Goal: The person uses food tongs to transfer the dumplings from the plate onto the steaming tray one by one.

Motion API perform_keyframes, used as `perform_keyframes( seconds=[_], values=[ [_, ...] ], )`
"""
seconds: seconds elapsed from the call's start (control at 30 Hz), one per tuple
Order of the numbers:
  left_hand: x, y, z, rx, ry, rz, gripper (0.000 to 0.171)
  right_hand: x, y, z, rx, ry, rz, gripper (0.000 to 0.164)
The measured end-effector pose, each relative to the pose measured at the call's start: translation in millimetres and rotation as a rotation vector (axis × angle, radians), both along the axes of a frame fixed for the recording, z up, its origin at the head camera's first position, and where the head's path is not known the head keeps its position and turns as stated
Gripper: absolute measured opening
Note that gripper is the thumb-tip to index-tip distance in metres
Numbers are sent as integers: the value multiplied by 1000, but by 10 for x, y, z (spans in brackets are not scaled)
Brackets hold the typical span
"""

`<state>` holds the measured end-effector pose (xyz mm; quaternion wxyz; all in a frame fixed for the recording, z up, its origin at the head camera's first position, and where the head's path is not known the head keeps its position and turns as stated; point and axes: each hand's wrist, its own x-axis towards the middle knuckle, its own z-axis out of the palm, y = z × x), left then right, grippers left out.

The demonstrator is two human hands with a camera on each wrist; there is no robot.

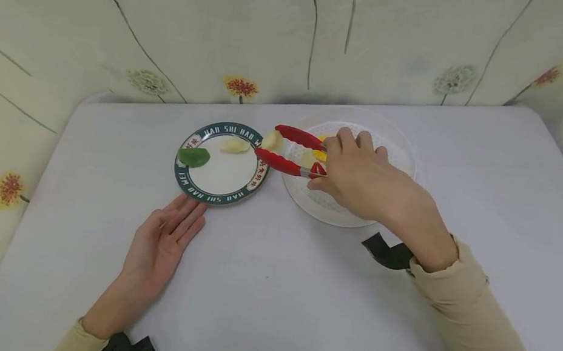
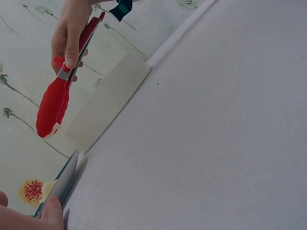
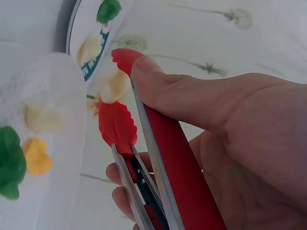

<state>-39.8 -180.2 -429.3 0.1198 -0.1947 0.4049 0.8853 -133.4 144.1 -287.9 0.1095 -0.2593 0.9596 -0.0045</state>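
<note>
My right hand (image 1: 365, 173) grips red-tipped metal tongs (image 1: 283, 163) over the gap between plate and basket. Between the tongs' tips is a cream, dumpling-like piece (image 1: 273, 141), raised above the table. The straight fingers of my left hand (image 1: 160, 242) touch the near rim of a white plate (image 1: 221, 175) with a dark green lettered border. On that plate lie another cream piece (image 1: 235, 145) and a green piece (image 1: 193, 157). A shallow translucent white basket (image 1: 331, 211) stands below my right hand, partly hidden by it.
Inside the basket, the right wrist view shows a green piece (image 3: 10, 163), a yellow piece (image 3: 36, 156) and a cream piece (image 3: 43, 117). A white cloth (image 1: 258, 319) covers the table. Behind it hangs a flower-patterned backdrop (image 1: 380, 38).
</note>
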Motion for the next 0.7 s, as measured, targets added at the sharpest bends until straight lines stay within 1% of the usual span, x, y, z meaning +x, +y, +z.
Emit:
perform_keyframes(
  seconds=[0.2,0.5,0.57,0.7],
  values=[
    [1,1,1,-6,-4,4,57,-60,143,25,-15,-53,-54,74],
    [13,14,15,-10,10,-2,59,-155,400,-21,-27,-103,-107,79],
    [15,16,18,-8,13,-4,59,-177,461,-32,-24,-113,-125,79],
    [13,14,13,-5,11,-3,59,-205,580,-66,-16,-112,-144,74]
  ],
)
